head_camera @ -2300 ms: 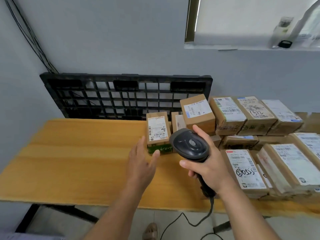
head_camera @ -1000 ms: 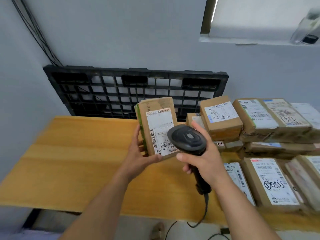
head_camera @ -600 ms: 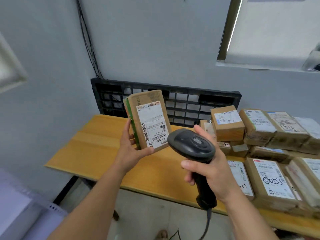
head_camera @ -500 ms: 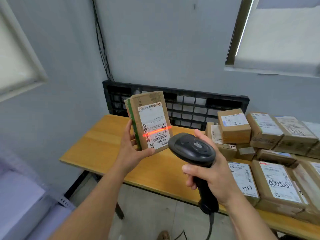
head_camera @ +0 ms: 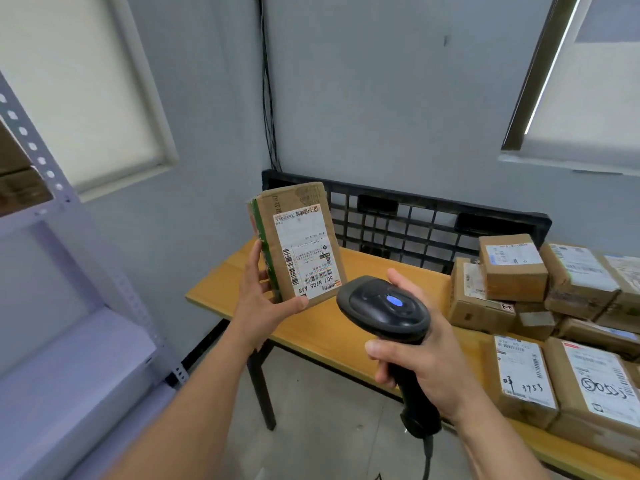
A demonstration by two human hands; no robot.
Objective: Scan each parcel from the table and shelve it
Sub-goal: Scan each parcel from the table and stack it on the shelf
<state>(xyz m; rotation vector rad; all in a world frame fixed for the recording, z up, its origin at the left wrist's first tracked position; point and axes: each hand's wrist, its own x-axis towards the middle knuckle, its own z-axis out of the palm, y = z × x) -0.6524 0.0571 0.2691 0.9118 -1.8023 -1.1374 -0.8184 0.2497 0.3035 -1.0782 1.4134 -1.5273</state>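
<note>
My left hand (head_camera: 264, 301) grips a small brown parcel (head_camera: 298, 242) upright above the table's left end, its white label with barcodes facing me. My right hand (head_camera: 420, 358) holds a black barcode scanner (head_camera: 382, 311) by its handle, just right of and below the parcel. A blue light glows on top of the scanner head. Several more brown parcels (head_camera: 512, 268) are stacked on the right part of the wooden table (head_camera: 332, 336).
A grey metal shelf rack (head_camera: 69, 341) stands at the left, with a brown box on an upper level at the frame edge. A black plastic pallet (head_camera: 408, 216) leans on the wall behind the table. The scanner's cable hangs down to the floor.
My left hand picked the parcel off the table and raised it. A red scan line crossed its label half a second ago and is gone; the blue light is lit. The view has turned left toward the shelf.
</note>
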